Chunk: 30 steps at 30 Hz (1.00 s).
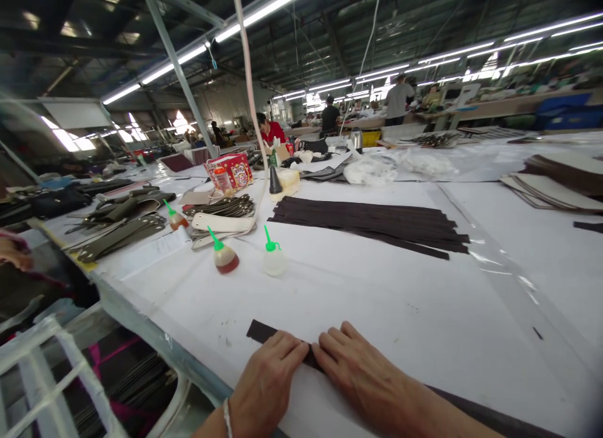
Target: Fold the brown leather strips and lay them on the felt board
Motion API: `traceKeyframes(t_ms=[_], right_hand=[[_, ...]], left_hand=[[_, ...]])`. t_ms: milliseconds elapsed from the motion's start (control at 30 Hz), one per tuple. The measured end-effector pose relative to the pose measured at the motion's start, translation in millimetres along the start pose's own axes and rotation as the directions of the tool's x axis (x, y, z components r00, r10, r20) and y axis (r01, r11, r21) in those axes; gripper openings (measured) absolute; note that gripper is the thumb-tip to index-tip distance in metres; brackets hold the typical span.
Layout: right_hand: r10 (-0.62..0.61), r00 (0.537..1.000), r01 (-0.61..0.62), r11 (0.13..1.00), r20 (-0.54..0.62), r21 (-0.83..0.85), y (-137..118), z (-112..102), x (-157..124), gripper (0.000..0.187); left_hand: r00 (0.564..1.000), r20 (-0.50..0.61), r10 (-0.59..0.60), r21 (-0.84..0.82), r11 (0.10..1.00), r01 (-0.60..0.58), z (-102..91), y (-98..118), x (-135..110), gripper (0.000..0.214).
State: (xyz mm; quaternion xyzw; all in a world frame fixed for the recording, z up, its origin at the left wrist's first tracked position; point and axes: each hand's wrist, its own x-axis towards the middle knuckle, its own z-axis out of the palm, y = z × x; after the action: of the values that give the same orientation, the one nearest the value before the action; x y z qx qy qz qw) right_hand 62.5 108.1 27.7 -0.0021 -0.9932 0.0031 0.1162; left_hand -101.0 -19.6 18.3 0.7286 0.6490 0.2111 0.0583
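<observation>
A dark brown strip (262,330) lies across the white-covered table near its front edge; its far part shows again beyond my right forearm. My left hand (277,369) is closed on the strip close to its left end, fingers bent and pressed together. Right beside it, my right hand (346,362) grips the same strip with curled fingers. The two thumbs are nearly touching, with a short piece of strip visible between them. Farther back, a pile of similar dark strips (367,223) is laid out lengthwise.
Squeeze bottles with green nozzles, one with brown liquid (226,259) and one pale (274,260), stand left of the pile. Behind them sit punched straps (221,208) and a red box (230,171). Layered panels (560,180) lie at right. A white chair (51,375) stands at the lower left.
</observation>
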Motion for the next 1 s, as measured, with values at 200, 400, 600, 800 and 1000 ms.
traceKeyframes(t_ms=[200,400,600,800,1000], right_hand=[[-0.002,1.0,0.002,1.0,0.008,-0.021,6,-7,-23,0.018],[-0.005,0.999,0.004,0.999,-0.033,-0.046,9,-13,-40,0.018],[0.004,1.0,-0.005,0.999,-0.025,-0.042,13,-15,-53,0.018],[0.032,0.999,-0.032,0.999,-0.022,-0.002,14,-17,-66,0.019],[0.053,0.998,-0.053,0.999,-0.021,0.006,16,-22,-82,0.023]], left_hand=[[0.998,0.021,0.066,0.084,0.994,-0.068,0.3,-4,-3,0.041],[0.997,0.039,0.064,0.144,0.987,-0.069,3.1,-3,-5,0.05],[0.995,0.081,0.062,0.194,0.978,-0.077,0.5,1,-4,0.061],[0.991,0.122,0.05,0.224,0.971,-0.077,-0.8,3,0,0.066],[0.99,0.125,0.061,0.248,0.964,-0.091,-0.6,4,2,0.061]])
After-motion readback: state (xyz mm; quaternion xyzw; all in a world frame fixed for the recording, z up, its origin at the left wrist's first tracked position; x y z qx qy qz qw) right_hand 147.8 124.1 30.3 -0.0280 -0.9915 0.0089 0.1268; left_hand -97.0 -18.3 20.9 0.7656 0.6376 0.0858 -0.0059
